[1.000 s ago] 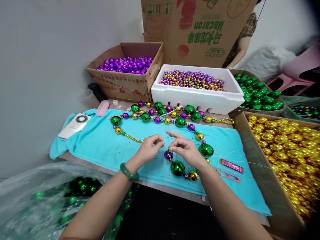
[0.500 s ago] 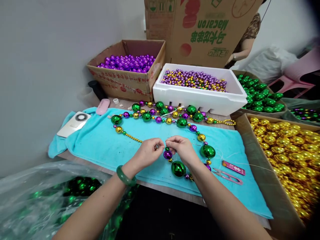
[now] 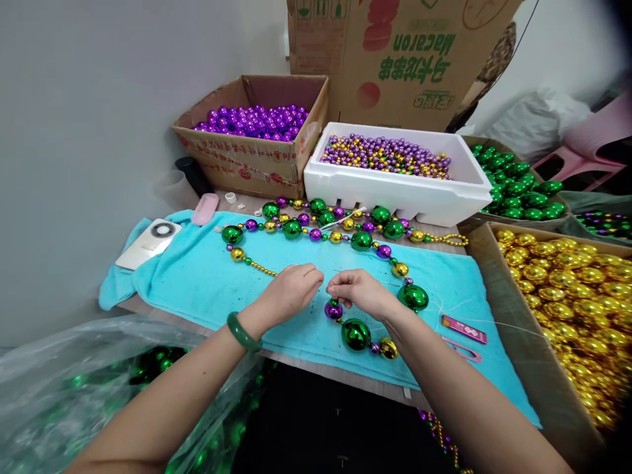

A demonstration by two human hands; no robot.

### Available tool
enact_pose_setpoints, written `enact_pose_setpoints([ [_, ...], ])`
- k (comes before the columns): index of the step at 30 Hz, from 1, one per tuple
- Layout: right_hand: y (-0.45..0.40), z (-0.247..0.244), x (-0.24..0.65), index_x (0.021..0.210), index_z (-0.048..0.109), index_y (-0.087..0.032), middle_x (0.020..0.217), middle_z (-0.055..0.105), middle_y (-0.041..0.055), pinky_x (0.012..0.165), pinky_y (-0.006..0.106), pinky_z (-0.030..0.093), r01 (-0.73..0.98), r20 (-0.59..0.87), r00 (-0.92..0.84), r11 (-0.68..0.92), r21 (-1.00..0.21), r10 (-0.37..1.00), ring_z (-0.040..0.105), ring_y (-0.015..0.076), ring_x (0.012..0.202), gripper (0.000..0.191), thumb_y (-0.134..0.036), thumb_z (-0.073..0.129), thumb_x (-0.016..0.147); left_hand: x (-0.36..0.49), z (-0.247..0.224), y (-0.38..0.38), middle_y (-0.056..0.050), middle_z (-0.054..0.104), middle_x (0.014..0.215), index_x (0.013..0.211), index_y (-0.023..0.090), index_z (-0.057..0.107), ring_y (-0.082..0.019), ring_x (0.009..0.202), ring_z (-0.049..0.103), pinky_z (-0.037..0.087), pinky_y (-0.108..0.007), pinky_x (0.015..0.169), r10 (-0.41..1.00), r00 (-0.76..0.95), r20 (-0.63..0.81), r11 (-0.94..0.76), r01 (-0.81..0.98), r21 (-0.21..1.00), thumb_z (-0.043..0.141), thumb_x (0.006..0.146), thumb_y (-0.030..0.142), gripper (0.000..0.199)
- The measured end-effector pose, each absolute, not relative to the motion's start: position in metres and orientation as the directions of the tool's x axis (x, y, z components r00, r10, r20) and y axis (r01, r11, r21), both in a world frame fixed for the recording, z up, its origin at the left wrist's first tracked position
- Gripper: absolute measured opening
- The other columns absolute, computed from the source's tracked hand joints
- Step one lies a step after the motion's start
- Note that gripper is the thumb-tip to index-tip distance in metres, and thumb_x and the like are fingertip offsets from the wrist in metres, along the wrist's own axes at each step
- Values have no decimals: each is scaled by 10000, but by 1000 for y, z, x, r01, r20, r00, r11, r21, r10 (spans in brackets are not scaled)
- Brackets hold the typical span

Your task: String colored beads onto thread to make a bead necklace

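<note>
A bead necklace (image 3: 362, 241) of large green, purple and gold beads curves round on the turquoise towel (image 3: 197, 280). At its near end, my right hand (image 3: 365, 293) pinches just above a small green bead and a purple bead (image 3: 334, 309). Below that hand lies a large green bead (image 3: 356, 334). My left hand (image 3: 291, 289) is closed close by, fingertips pressed together a short gap from the right ones; whatever it grips is hidden. A green bangle (image 3: 243, 332) circles the left wrist. Under it, the gold small-bead stretch (image 3: 261, 268) runs towards the left hand.
Behind stand a carton of purple beads (image 3: 212, 148) and a white foam box (image 3: 395, 197). A carton of gold beads (image 3: 523, 329) flanks the right side. Pink-handled scissors (image 3: 467, 351), partly covered by my right arm, lie near a purple packet (image 3: 464, 329). Left is a white device (image 3: 148, 243).
My left hand has turned palm-down and drawn slightly away from the right. My right forearm has shifted right, now covering the scissor blades. The person behind the large carton is now mostly hidden.
</note>
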State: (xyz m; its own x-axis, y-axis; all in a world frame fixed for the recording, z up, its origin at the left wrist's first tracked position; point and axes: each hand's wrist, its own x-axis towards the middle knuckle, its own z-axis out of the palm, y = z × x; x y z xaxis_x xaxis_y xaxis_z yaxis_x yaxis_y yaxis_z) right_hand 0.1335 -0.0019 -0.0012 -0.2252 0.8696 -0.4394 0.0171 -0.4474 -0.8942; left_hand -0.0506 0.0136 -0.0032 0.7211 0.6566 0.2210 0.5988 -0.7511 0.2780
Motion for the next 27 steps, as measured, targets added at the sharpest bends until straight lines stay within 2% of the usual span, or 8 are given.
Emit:
enact_pose_setpoints([
  [7,-1,-6,133,621,602,-137,538,551,-11,435,192,350,-108,-483,-274,-526,-844,832,462,64,463,266,-307,777,516,-45,-29,3,-73,649,1014,1114,177,569,-163,922,594,453,-285,814,777,528,342,-585,405,703,489,866,177,260],
  [11,-2,-11,132,631,605,-138,563,565,6,444,209,357,-87,-463,-244,-494,-865,852,464,75,467,244,-314,748,542,-39,-35,-4,-37,656,817,912,191,666,-139,771,585,450,-260,718,844,404,353,-486,299,821,531,850,209,149],
  [16,-10,-17,128,658,644,-167,597,585,17,509,269,402,37,-332,-136,-330,-943,933,492,131,531,119,-280,680,662,-32,-31,-6,2,610,668,805,175,603,-101,571,514,404,-221,541,970,238,58,-99,165,981,562,809,319,151],
  [19,-18,-21,127,741,678,-198,750,625,49,720,322,438,245,-50,-94,-25,-969,994,544,188,752,72,-211,610,760,-29,-25,-3,39,559,536,814,179,530,-78,456,461,348,-188,457,956,235,-176,183,-8,983,568,783,355,183],
  [21,-22,-24,128,836,691,-195,816,633,84,790,356,426,503,241,-213,317,-804,947,541,215,820,175,-170,518,835,-29,-20,-1,50,540,485,801,181,507,-64,396,422,306,-176,418,925,259,-279,298,-38,954,581,760,357,196],
  [23,-25,-27,130,936,684,-171,799,626,106,756,368,434,665,407,-397,564,-490,823,529,228,782,264,-139,427,884,-30,-17,1,54,523,454,783,181,502,-61,365,411,271,-169,388,892,278,-355,372,-6,928,581,748,348,188],
  [25,-26,-27,131,1009,669,-149,773,611,107,701,355,436,702,434,-511,652,-286,742,504,225,735,311,-119,378,905,-32,-14,3,56,504,430,757,181,499,-65,350,420,240,-163,364,857,295,-424,430,48,902,571,741,316,154],
  [27,-26,-25,131,1012,665,-140,751,595,101,669,342,425,685,406,-593,700,-201,696,480,216,709,330,-104,354,909,-34,-13,5,58,492,415,728,178,500,-63,334,415,229,-160,352,815,326,-479,472,105,875,559,732,279,117],
])
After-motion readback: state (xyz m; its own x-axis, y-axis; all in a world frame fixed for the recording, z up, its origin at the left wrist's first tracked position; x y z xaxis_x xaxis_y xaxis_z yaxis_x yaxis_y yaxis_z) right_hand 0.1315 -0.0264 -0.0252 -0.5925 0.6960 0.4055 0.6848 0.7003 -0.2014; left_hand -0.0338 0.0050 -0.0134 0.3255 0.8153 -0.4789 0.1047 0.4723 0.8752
